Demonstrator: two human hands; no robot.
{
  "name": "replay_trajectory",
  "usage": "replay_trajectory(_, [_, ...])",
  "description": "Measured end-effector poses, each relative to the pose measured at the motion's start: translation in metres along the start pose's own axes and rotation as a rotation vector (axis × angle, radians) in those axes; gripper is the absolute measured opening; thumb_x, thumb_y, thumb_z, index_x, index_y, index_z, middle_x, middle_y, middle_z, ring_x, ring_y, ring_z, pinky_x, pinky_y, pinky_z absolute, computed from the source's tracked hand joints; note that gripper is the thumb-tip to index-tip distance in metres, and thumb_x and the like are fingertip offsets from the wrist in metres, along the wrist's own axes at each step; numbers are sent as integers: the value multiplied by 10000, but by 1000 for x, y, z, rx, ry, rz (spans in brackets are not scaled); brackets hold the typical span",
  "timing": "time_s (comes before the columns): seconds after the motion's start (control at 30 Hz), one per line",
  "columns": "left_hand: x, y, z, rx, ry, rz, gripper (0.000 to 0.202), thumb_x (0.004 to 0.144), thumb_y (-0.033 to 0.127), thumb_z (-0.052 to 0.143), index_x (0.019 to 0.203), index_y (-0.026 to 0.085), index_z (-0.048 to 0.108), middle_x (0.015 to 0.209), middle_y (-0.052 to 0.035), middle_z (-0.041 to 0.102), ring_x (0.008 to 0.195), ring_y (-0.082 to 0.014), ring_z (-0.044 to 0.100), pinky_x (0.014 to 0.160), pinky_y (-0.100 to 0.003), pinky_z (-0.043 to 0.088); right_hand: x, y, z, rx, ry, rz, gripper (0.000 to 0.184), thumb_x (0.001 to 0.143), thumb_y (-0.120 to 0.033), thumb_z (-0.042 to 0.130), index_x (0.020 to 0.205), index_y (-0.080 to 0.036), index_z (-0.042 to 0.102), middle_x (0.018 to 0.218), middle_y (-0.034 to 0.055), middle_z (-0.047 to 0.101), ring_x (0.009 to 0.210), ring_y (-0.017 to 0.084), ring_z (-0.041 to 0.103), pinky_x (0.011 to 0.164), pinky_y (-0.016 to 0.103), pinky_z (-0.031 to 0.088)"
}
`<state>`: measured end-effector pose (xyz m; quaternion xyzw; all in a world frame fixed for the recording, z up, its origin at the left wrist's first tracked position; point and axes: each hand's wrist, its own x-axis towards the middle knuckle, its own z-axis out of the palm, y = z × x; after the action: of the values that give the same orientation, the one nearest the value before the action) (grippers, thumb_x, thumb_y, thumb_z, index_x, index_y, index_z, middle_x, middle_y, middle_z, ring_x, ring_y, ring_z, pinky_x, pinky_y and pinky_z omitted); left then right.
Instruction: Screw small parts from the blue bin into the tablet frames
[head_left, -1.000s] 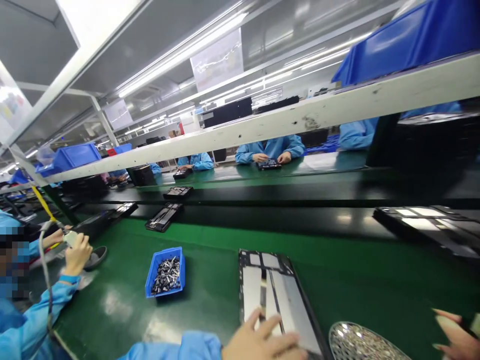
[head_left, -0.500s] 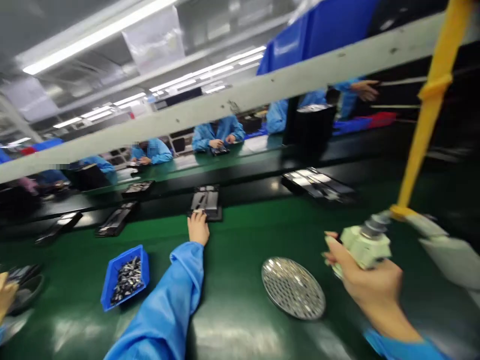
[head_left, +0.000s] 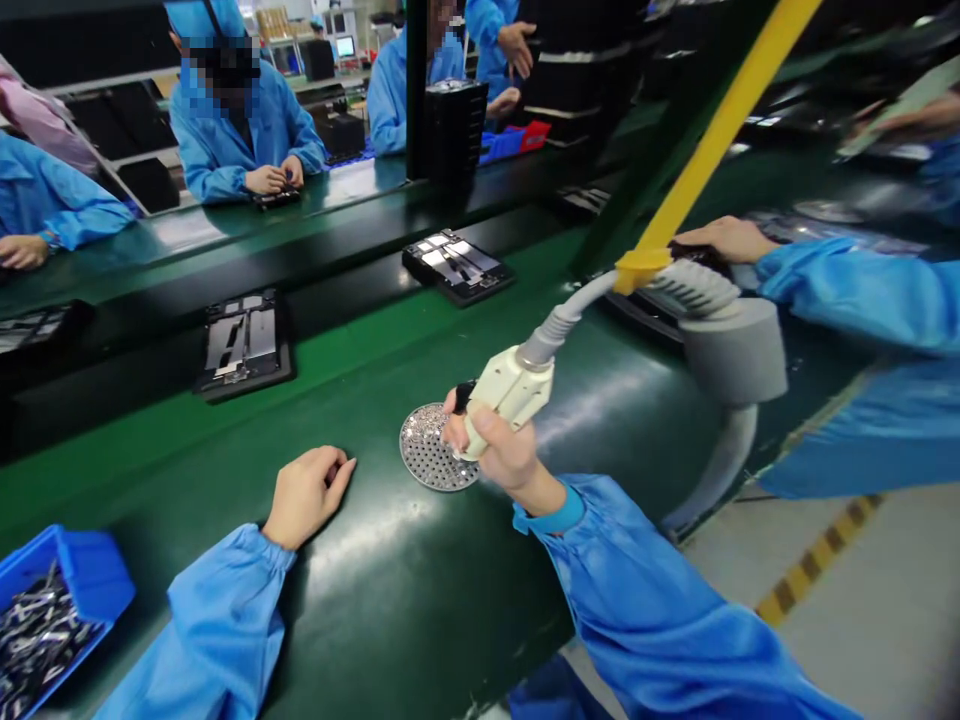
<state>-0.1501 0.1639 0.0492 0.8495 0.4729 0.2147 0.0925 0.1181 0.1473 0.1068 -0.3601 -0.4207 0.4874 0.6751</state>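
Observation:
My right hand [head_left: 506,445] is closed around a cream electric screwdriver [head_left: 514,385], whose grey cable hangs from a yellow strap [head_left: 712,160]. The tool's lower end is hidden by my fingers, over the right side of a round, perforated metal screw dish [head_left: 431,465]. Small shiny pieces lie on the dish. My left hand [head_left: 307,490] rests on the green bench left of the dish, its fingers curled in and nothing visible in them. Beyond it, a tablet-like device with bared internals [head_left: 244,340] lies at the line's edge; a similar open device [head_left: 457,265] lies further right.
At the lower left stands a blue bin [head_left: 97,575] of small metal parts. A co-worker's sleeve [head_left: 862,290] reaches in from the right, near a grey holder [head_left: 735,350]. Across the line, people in blue work at a bench. A black stack [head_left: 454,125] stands there.
My view has turned right and down. My left hand has come back from the device at the line's edge. My right hand has brought the screwdriver over the dish.

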Motion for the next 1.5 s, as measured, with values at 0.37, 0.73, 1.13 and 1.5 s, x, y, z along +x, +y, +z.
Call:
replay_trajectory(0.37, [2, 0, 0, -54, -41, -46, 329, 1039, 419, 502, 847, 215, 674, 678, 2, 637, 641, -162, 590, 639, -271, 411, -2, 6, -1, 13, -23, 13, 537, 739, -721, 783, 863, -203, 718, 417, -74, 508, 355, 118, 442, 467, 317, 495])
replay_trajectory(0.73, [3, 2, -2, -64, -40, -24, 303, 1039, 401, 526, 856, 209, 672, 678, 9, 635, 649, -158, 601, 652, -272, 406, -4, 6, -1, -4, -68, 33, 551, 757, -723, 773, 899, -197, 700, 425, -78, 503, 356, 110, 461, 474, 305, 512])
replay_trajectory(1.13, [3, 1, -2, -55, 7, 41, 260, 1043, 357, 567, 861, 199, 664, 677, 21, 626, 638, -147, 596, 645, -263, 408, -8, 7, -6, -36, -117, 101, 575, 733, -722, 799, 906, -180, 719, 467, -73, 525, 398, 108, 489, 472, 287, 467])
replay_trajectory(1.5, [4, 0, -2, -65, -7, 9, 262, 1031, 372, 569, 855, 203, 665, 672, 16, 627, 616, -147, 576, 629, -266, 392, -4, 5, 0, -15, -90, 59, 598, 727, -735, 791, 931, -178, 713, 443, -77, 524, 373, 111, 483, 487, 304, 493])
